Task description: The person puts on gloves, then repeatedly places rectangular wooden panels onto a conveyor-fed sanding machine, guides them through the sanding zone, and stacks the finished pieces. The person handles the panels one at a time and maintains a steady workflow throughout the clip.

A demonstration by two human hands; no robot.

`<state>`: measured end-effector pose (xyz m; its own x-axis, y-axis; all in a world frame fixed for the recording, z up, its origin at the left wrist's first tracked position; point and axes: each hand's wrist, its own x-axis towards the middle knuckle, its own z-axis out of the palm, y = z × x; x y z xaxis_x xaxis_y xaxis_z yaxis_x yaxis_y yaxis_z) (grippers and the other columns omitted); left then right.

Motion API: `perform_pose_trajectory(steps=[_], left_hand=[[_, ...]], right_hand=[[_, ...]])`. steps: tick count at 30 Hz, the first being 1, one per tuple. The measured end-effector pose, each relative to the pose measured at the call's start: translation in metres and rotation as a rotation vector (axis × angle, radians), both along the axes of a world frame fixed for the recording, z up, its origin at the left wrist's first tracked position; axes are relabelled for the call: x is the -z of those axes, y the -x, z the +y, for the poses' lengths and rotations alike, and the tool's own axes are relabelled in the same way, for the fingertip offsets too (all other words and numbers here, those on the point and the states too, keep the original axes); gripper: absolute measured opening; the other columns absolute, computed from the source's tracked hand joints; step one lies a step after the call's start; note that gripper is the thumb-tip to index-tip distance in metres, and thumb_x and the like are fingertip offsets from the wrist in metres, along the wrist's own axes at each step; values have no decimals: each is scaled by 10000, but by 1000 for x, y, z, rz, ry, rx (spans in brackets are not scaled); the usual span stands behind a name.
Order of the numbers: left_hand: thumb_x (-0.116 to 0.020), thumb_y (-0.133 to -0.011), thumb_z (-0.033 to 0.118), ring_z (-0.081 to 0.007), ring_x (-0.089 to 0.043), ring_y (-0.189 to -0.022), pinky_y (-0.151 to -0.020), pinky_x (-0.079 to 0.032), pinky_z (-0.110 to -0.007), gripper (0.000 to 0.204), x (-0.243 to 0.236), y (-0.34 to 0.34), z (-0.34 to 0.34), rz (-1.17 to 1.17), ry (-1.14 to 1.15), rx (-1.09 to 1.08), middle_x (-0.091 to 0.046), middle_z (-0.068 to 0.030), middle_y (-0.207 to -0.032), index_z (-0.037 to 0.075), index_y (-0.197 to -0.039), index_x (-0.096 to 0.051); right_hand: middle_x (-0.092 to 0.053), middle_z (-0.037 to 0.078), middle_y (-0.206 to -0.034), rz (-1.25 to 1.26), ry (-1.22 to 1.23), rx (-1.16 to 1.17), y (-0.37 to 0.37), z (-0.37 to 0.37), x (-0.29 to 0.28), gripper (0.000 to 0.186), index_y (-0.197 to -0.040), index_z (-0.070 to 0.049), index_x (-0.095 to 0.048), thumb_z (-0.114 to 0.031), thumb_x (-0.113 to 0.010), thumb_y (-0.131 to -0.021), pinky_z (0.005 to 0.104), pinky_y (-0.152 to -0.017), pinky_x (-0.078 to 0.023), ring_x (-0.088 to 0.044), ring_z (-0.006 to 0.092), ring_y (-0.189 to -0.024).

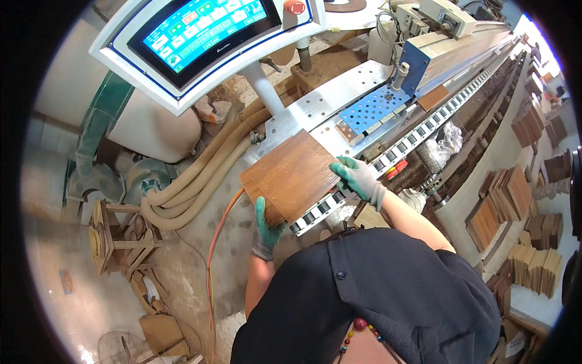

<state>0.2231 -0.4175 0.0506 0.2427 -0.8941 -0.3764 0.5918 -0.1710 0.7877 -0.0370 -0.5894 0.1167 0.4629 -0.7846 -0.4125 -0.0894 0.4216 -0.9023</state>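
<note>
A brown wooden board with visible grain lies between my two gloved hands at the near end of the machine bed. My left hand, in a grey and green glove, grips its near-left corner, thumb up along the edge. On the opposite edge, the fingers of my right hand close over the board's right side. A seam or second board edge shows near the left hand; I cannot tell how many pieces are there. Just past the board is a blue perforated plate on the metal bed.
A control panel with a lit screen and red button stands at upper left. A roller track runs to the far right. Ribbed hoses curve at left, beside an orange cable. Board stacks line the right.
</note>
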Motion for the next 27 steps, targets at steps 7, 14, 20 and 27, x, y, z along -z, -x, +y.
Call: perform_pose_trajectory(steps=[7,14,20,27], left_hand=[[-606,-941,626,-195,-655,-1077,-825,-583,-337,631,-7,-2,-3,129,-104,16,-639,-34,-1224,186,-1389,-545],[-583,-955,620,-163,-657,-1062,-735,-572,-293,582,-20,6,-4,76,-130,-8,-639,-5,-1254,232,-1387,-560],[-600,-929,652,-190,-669,-1023,-761,-582,-330,609,-9,0,0,44,-150,-28,-638,-15,-1205,232,-1367,-548],[-613,-927,641,-180,-666,-1039,-762,-573,-320,592,-10,-1,-3,60,-169,-37,-642,-2,-1215,250,-1369,-558]], right_hand=[[-711,43,-915,-331,-162,353,90,-23,49,412,-1356,9,-576,-204,-644,-1010,255,-494,-534,-634,101,-570],[-662,0,-956,-84,147,359,122,-80,75,372,-1372,-49,-581,-136,-605,-1011,254,-600,-568,-646,104,-709],[-659,122,-1217,243,404,307,93,-75,64,430,-1366,-34,-579,-71,-611,-939,342,-881,-559,-676,252,-1022],[-485,174,-1502,968,1253,-316,26,-2,35,521,-1400,-123,-558,-441,-529,-988,538,-1196,-267,-435,398,-1395]])
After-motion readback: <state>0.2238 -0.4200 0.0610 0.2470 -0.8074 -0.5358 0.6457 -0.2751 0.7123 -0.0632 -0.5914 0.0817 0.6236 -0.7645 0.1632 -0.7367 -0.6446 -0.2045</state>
